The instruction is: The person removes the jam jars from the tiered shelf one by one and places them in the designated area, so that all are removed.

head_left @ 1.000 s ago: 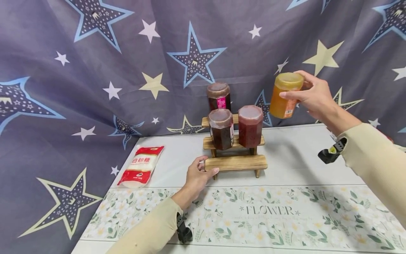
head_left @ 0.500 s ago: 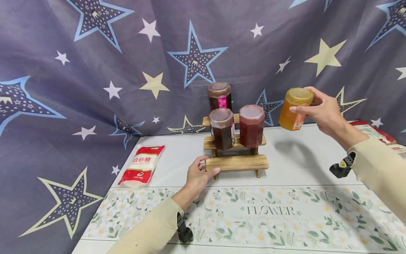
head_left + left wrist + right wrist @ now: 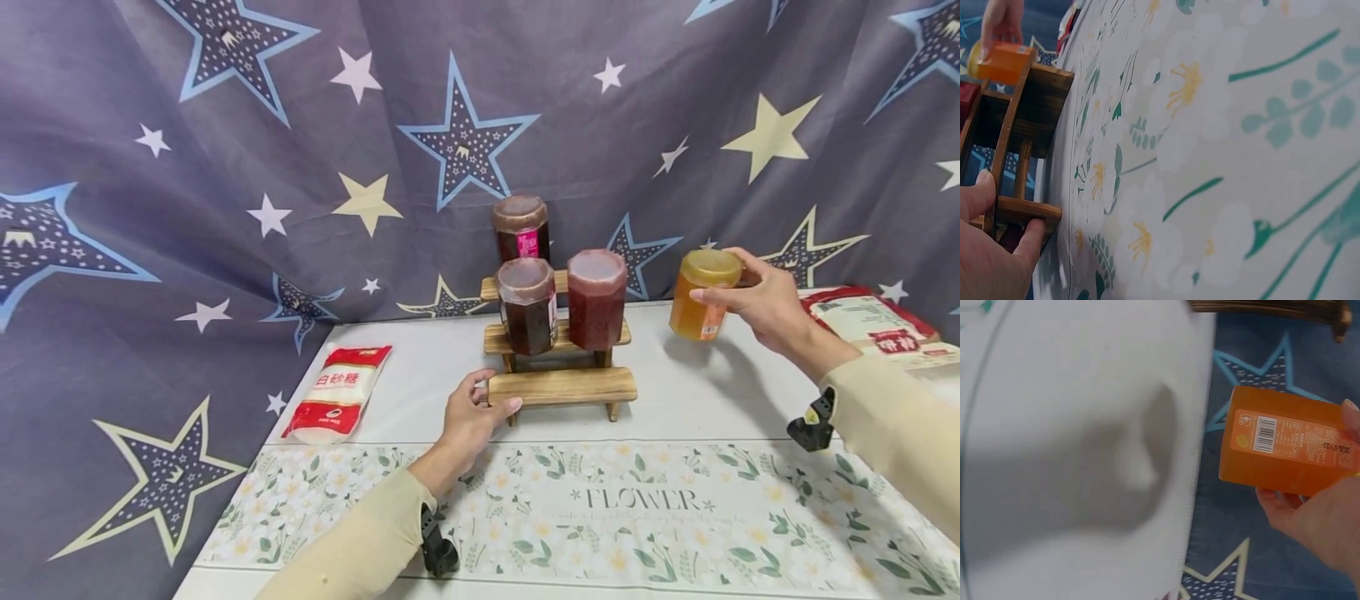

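A jar of orange jam point(image 3: 697, 304) with a yellow lid is gripped by my right hand point(image 3: 772, 308), thumb on the near side. It hangs upright just above the table, right of the wooden step rack point(image 3: 562, 385); its barcode label shows in the right wrist view. My left hand point(image 3: 468, 421) pinches the left end of the rack's lowest step, thumb and fingers on either side of the wood point(image 3: 1025, 209). On the middle step stand a dark jar point(image 3: 527, 312) and a red jar point(image 3: 596, 304). Another dark jar point(image 3: 521, 227) with a pink label is on the top step.
A red and white bag of sugar point(image 3: 337, 393) lies at the table's left. Partly behind the right forearm is a red and white package point(image 3: 873, 321). The starry curtain point(image 3: 300, 125) closes off the back and left side of the table.
My right hand has lowered the orange jar and carried it to the right, away from the rack and down near the tabletop. The left hand keeps its hold on the rack.
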`<action>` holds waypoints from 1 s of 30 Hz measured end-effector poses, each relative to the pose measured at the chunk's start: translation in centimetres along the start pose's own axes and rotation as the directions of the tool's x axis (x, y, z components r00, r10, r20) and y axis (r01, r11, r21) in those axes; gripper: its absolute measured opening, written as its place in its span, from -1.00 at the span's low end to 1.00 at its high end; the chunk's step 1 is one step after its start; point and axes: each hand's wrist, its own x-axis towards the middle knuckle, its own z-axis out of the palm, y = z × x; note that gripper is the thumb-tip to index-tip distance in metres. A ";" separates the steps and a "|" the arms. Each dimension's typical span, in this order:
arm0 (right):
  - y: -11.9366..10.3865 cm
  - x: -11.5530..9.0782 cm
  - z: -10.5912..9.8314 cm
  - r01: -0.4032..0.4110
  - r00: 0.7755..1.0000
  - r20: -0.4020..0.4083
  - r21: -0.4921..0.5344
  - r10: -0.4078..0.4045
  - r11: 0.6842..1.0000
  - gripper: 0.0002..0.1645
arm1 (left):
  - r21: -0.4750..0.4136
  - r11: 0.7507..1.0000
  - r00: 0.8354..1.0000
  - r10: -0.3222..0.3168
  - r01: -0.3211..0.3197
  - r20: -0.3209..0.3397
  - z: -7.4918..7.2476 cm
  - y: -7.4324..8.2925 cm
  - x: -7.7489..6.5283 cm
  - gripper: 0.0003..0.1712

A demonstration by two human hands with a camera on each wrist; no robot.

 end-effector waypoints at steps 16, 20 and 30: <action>2.8 -1.1 0.7 -0.015 1.000 -0.012 -0.108 0.014 0.994 -0.13 | 0.012 1.000 1.000 0.000 0.000 -0.002 0.0 -0.1 0.1 -0.27; 3.1 -1.2 1.1 -0.003 1.000 -0.009 -0.106 0.003 0.994 -0.13 | 0.004 1.000 1.000 0.008 -0.008 -0.001 0.0 -0.1 0.2 -0.27; 3.7 -2.0 1.4 0.039 0.999 -0.008 -0.155 -0.041 0.987 -0.17 | -0.008 1.000 1.000 0.005 -0.006 -0.002 0.0 -0.3 0.1 -0.27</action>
